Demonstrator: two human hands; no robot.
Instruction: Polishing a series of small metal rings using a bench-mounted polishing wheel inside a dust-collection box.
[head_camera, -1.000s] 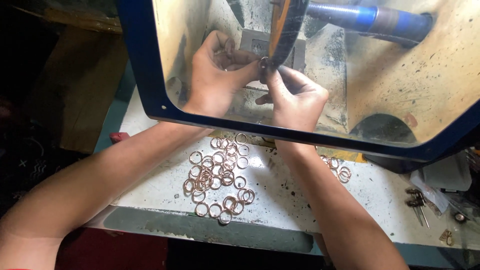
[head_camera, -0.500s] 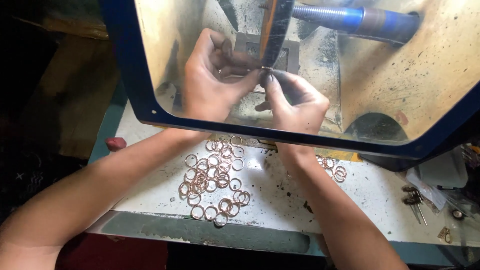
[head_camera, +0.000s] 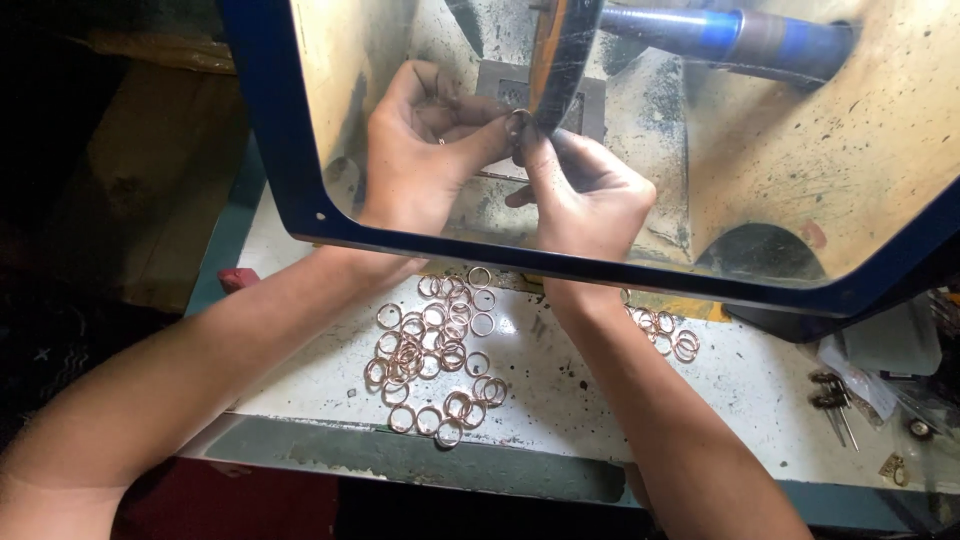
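Note:
Both my hands reach behind a clear shield with a blue frame (head_camera: 290, 190). My left hand (head_camera: 420, 150) and my right hand (head_camera: 585, 195) meet at their fingertips and pinch one small copper-coloured ring (head_camera: 519, 120) together. The ring sits right against the edge of a dark upright wheel (head_camera: 560, 50) on a blue shaft (head_camera: 740, 35). A pile of several similar rings (head_camera: 435, 350) lies on the white bench below my forearms. A smaller cluster of rings (head_camera: 668, 335) lies to the right of my right wrist.
The stained white bench (head_camera: 560, 400) ends in a grey front edge near me. Small metal tools and clutter (head_camera: 850, 400) lie at the right end. A dark round opening (head_camera: 765, 250) shows behind the shield. Darkness fills the left side.
My hands have stayed pinched on the ring at the wheel's edge, with only a slight shift of the fingers. The view has moved a little.

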